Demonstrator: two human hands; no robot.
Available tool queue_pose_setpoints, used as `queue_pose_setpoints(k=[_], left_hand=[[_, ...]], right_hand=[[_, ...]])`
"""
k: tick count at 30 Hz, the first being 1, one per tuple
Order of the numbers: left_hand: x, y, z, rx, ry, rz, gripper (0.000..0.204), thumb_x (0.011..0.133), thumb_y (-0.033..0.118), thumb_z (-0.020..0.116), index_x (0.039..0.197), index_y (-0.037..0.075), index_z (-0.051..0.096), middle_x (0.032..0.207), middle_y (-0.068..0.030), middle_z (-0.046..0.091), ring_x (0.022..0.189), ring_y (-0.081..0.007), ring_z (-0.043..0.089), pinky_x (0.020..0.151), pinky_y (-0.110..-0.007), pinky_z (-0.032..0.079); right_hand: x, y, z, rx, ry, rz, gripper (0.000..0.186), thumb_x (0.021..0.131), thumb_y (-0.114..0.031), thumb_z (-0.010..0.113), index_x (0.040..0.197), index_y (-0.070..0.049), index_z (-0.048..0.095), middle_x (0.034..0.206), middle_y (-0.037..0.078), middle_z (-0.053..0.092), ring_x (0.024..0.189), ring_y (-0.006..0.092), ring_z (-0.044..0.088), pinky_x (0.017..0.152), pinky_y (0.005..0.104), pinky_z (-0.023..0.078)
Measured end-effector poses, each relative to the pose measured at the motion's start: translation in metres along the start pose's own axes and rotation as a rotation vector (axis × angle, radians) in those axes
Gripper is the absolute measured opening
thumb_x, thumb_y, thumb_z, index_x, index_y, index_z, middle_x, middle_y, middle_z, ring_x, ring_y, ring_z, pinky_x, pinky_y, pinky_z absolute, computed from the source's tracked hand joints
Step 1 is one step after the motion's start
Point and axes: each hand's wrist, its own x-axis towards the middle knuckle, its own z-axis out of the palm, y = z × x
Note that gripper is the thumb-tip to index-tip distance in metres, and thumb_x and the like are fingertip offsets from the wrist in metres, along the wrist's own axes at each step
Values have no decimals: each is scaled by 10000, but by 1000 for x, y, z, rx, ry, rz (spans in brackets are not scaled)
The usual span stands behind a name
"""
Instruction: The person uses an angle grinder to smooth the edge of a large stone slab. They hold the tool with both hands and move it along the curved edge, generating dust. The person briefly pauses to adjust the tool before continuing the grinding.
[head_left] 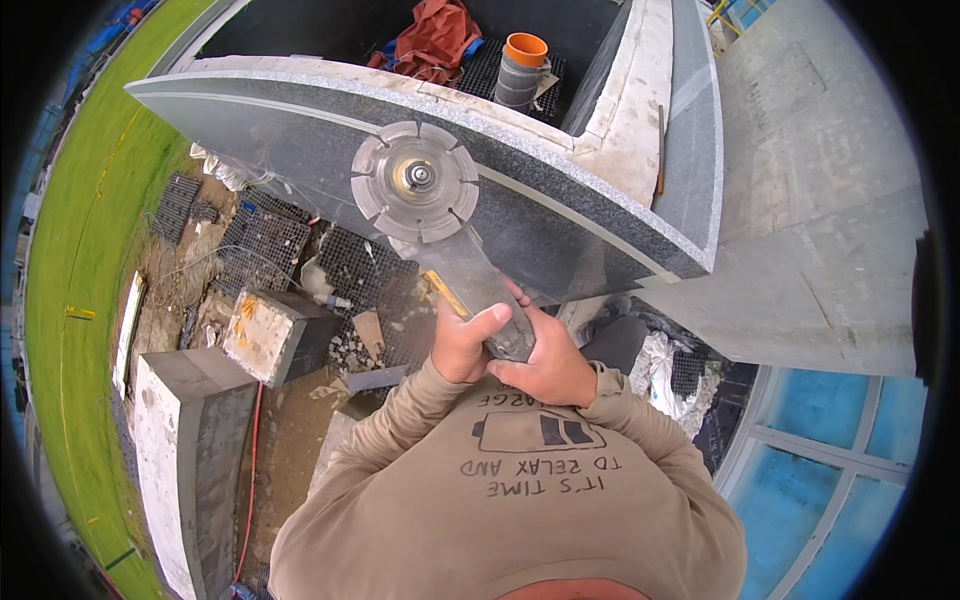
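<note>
An angle grinder (pixel 468 275) with a segmented round cutting disc (pixel 385 195) is held out in front of my chest. My left hand (pixel 463 338) is closed around the grinder's body on the left, its thumb on top. My right hand (pixel 552 362) wraps the rear end from the right. The disc's face is turned up toward me, and its slots show sharply. Behind the disc runs a long dark grey stone slab (pixel 570 225) with a pale speckled top edge and a light stripe. Whether the disc touches the slab, I cannot tell.
Behind the slab, a recess holds an orange-rimmed grey pipe (pixel 518 85) and red cloth (pixel 437 45). Concrete blocks (pixel 195 450), black plastic grids (pixel 265 245) and rubble lie left, beside a red cable (pixel 252 480). A concrete wall (pixel 810 200) and blue-paned window (pixel 815 410) stand right.
</note>
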Motion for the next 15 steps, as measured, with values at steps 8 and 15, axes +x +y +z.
queue_pose_setpoints(k=[8,15], left_hand=[[23,21,37,103,-100,154,503,783,236,759,1165,-23,557,1041,-139,652,993,-232,643,876,-372,534],[66,43,102,-19,-381,137,508,775,264,792,1149,-24,604,1055,-97,653,961,-168,625,854,-314,518]], right_hand=[[1,-40,-24,-111,68,-11,658,738,-89,752,1320,81,497,1195,149,635,1085,200,611,946,324,479],[9,-106,-64,-504,271,-215,488,755,-65,734,1204,51,583,1041,135,684,932,192,663,847,338,527]])
